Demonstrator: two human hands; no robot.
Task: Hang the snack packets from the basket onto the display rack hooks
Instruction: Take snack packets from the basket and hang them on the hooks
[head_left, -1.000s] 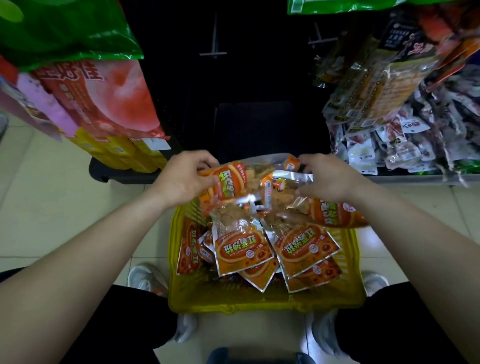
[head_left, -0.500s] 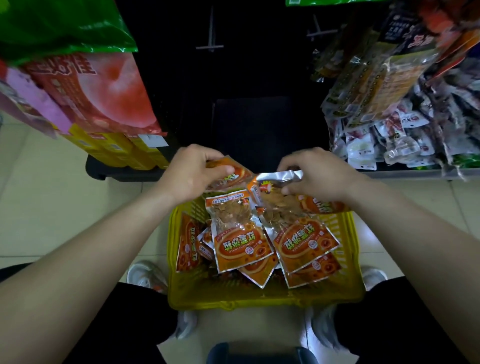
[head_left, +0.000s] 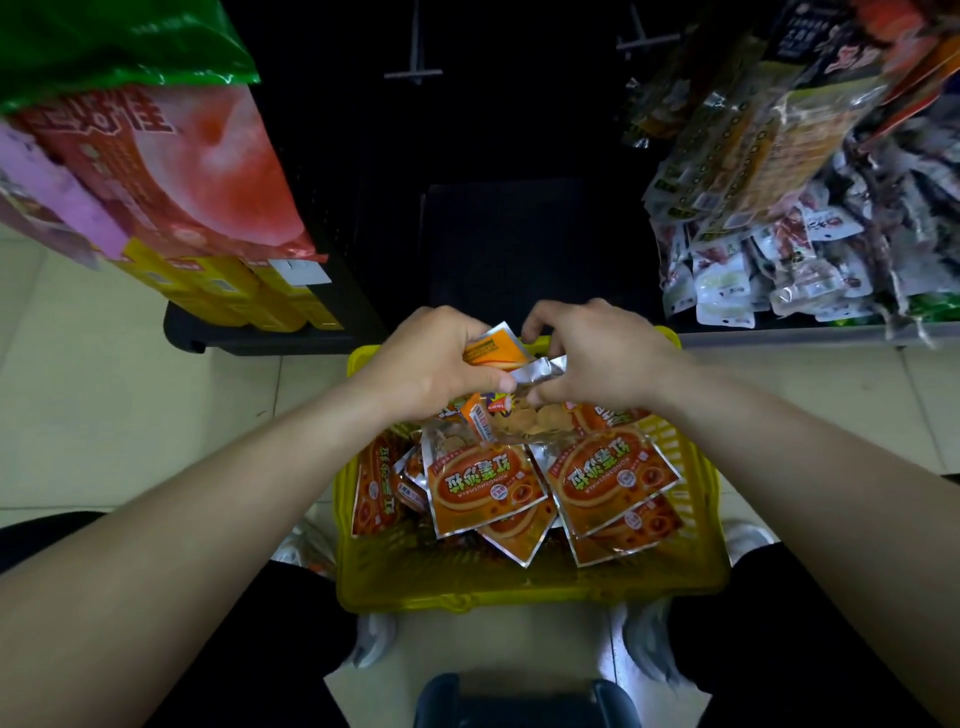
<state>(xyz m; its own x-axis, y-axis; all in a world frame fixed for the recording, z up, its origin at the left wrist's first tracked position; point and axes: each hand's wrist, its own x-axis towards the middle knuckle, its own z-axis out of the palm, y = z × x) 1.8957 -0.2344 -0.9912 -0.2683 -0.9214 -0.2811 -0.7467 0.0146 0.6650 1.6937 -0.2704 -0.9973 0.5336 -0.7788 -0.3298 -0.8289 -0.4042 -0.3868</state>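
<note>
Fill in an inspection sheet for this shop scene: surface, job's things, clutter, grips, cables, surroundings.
Surface: pale tiled floor; the yellow basket stands on it.
Job's things: loose packets piled in the basket; bare hooks on the dark rack.
Clutter: nothing seen.
Grips: left hand holds an orange packet; right hand pinches a silver-edged packet.
Cables: nothing seen.
Surroundings: big bags on the left, hanging packets on the right.
</note>
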